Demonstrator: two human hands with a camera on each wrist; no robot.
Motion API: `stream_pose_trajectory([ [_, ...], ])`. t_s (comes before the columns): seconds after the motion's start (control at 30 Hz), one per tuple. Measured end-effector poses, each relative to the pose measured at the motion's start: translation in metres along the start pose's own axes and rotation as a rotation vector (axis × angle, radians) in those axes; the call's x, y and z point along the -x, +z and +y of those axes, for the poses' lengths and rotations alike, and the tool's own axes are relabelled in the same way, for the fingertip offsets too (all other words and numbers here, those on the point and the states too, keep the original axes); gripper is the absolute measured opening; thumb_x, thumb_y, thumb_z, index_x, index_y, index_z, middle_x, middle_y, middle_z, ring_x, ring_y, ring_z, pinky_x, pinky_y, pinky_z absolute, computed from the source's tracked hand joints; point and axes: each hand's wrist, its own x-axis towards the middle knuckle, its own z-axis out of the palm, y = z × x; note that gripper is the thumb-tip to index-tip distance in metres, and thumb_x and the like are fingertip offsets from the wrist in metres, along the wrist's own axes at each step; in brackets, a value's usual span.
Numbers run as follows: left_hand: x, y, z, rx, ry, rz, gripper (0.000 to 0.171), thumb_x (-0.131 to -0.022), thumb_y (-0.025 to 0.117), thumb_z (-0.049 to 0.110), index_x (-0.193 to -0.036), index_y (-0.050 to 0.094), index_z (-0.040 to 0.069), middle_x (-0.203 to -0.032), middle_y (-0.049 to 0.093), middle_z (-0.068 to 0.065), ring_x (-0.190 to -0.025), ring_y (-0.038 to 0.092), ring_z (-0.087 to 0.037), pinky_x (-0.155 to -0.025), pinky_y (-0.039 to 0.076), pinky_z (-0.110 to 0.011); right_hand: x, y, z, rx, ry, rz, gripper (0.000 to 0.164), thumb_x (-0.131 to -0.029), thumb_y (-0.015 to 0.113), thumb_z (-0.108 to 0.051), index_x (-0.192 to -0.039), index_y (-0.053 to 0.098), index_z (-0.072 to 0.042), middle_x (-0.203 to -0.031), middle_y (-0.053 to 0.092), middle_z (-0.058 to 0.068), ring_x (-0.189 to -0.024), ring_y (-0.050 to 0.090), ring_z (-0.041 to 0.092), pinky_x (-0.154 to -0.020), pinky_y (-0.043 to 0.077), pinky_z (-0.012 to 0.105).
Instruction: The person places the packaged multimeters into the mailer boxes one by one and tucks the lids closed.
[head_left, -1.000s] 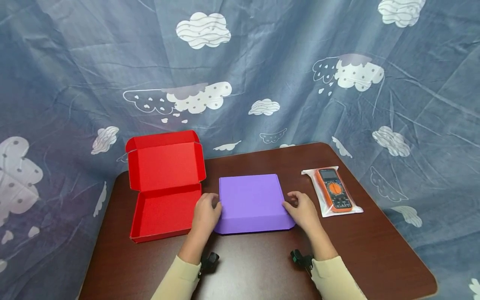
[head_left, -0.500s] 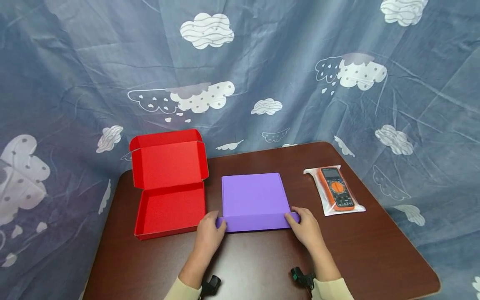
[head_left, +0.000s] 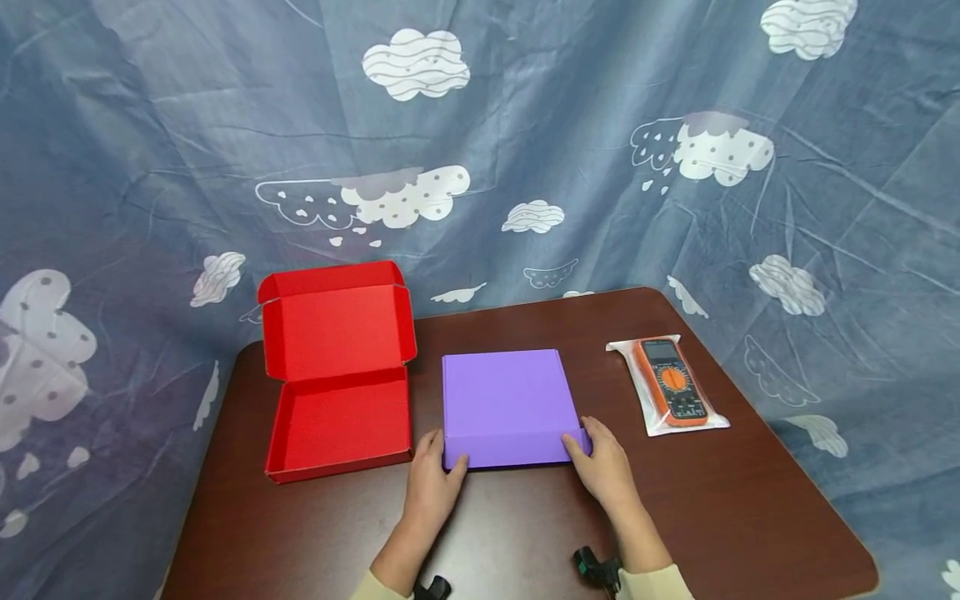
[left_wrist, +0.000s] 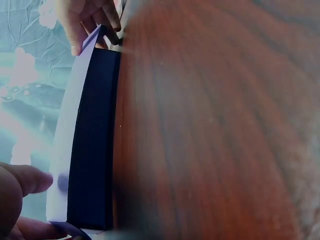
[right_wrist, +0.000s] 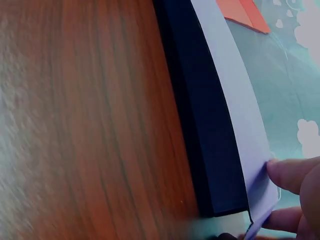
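A purple cardboard box (head_left: 510, 396) lies in the middle of the table with its lid down. Its front flap (head_left: 502, 450) slants out over a dark front wall, seen in the left wrist view as a dark strip (left_wrist: 92, 140). My left hand (head_left: 432, 483) holds the flap's left corner, fingers along the side and thumb at the front. In that wrist view its thumb (left_wrist: 35, 180) is close to the flap, and contact is hard to tell. At the other corner, my right hand (head_left: 606, 462) pinches the flap's end, where a side tab still sticks out.
To the left stands an open red cardboard box (head_left: 341, 417), lid raised toward the curtain (head_left: 480, 125). An orange multimeter (head_left: 672, 379) in a clear plastic bag lies at the right. The brown table (head_left: 750, 508) ends at a curved right edge.
Both hands have slid from the box's sides to the flap's front corners. The flap's left end, sticking out half a second ago, is now folded in as my left hand moved right.
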Motion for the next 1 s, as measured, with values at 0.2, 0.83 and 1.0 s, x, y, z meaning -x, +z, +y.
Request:
stream_pose_trajectory([
  [0.2,-0.004,-0.003,-0.005,0.053,0.029,0.035,0.037,-0.090,0.073,0.002,-0.121,0.068,-0.017,-0.120,0.071,-0.031,-0.114,0.070,-0.045,-0.099,0.055,-0.055,0.003,0.006,-0.002,-0.021,0.027,0.034,0.058,-0.104,0.063,-0.025,-0.146,0.051,0.012,-0.139,0.049,0.036,-0.130,0.052,0.052,-0.110,0.041,0.063],
  [0.83,-0.017,-0.017,-0.005,0.182,-0.177,-0.036,0.025,-0.087,0.077,0.008,-0.106,0.079,-0.008,-0.102,0.079,-0.022,-0.097,0.077,-0.035,-0.085,0.061,-0.048,-0.002,-0.004,-0.014,0.023,0.037,-0.039,0.052,-0.104,0.059,-0.025,-0.136,0.059,0.016,-0.133,0.062,0.038,-0.130,0.056,0.055,-0.109,0.044,0.064],
  [1.0,-0.019,-0.021,-0.002,0.184,-0.198,-0.051,0.023,-0.086,0.077,0.010,-0.102,0.080,-0.007,-0.093,0.080,-0.020,-0.083,0.075,-0.026,-0.071,0.060,-0.034,-0.004,-0.006,-0.016,0.031,0.051,-0.050,0.053,-0.104,0.059,-0.028,-0.135,0.060,0.015,-0.134,0.063,0.036,-0.130,0.057,0.054,-0.108,0.044,0.064],
])
